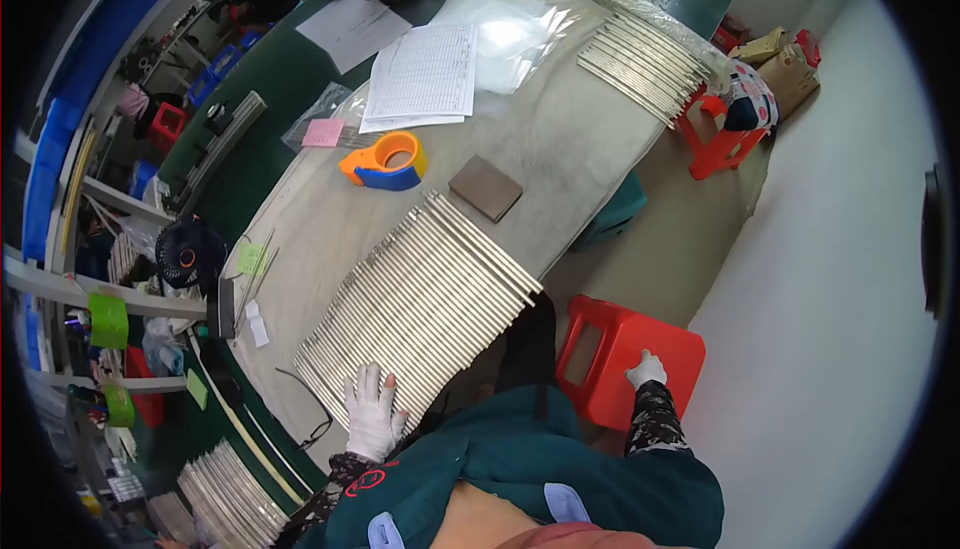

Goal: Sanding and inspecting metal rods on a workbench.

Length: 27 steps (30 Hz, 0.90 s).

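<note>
A row of slim, silvery metal rods [420, 294] lies side by side on the grey work surface in front of me. My left hand [374, 419], in a white glove with some bare fingertips, rests flat on the near-left end of this row. Its fingers are spread and grip nothing. Off to the right, my right hand [648, 369], also gloved in white, hovers at or just above a red plastic stool [620, 404]. Its fingers look curled together, and no object shows in them. Whether it touches the stool I cannot tell.
Beyond the rods are a brown block [486, 189], an orange-and-blue tape dispenser [388, 163] and printed sheets [420, 74]. Another batch of rods [645, 64] lies at the far right. A black fan [190, 254] stands left; a white wall [840, 299] borders the right.
</note>
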Available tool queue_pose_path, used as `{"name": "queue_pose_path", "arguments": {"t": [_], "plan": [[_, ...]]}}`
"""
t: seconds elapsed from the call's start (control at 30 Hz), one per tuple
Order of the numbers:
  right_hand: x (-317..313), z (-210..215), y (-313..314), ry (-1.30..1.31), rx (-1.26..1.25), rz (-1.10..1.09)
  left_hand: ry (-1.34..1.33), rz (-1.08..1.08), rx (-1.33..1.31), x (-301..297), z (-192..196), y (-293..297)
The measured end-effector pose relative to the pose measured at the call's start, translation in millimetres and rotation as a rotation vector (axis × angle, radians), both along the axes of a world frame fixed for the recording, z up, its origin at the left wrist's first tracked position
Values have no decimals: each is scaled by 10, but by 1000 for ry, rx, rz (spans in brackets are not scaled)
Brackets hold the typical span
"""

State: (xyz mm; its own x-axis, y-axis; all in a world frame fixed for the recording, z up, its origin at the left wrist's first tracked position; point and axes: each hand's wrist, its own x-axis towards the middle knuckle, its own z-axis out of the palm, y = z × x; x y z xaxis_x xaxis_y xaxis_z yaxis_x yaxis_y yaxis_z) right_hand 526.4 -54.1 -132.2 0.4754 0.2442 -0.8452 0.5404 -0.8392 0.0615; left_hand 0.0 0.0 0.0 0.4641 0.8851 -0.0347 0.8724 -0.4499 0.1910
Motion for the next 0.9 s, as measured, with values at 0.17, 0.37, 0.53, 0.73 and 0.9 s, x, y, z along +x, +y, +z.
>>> {"name": "queue_pose_path", "arguments": {"t": [0.17, 0.37, 0.53, 0.73, 0.9], "plan": [[311, -199, 431, -319, 1, 337, 81, 45, 5, -234, -52, -409], [663, -460, 792, -104, -184, 643, 239, 528, -91, -936, -695, -799], [59, -285, 758, 41, -315, 666, 185, 105, 20, 62, 142, -48], [-395, -353, 606, 118, -336, 691, 85, 86, -184, 64, 228, -84], [-232, -1055, 325, 278, -281, 787, 11, 158, -196, 229, 407, -81]]}}
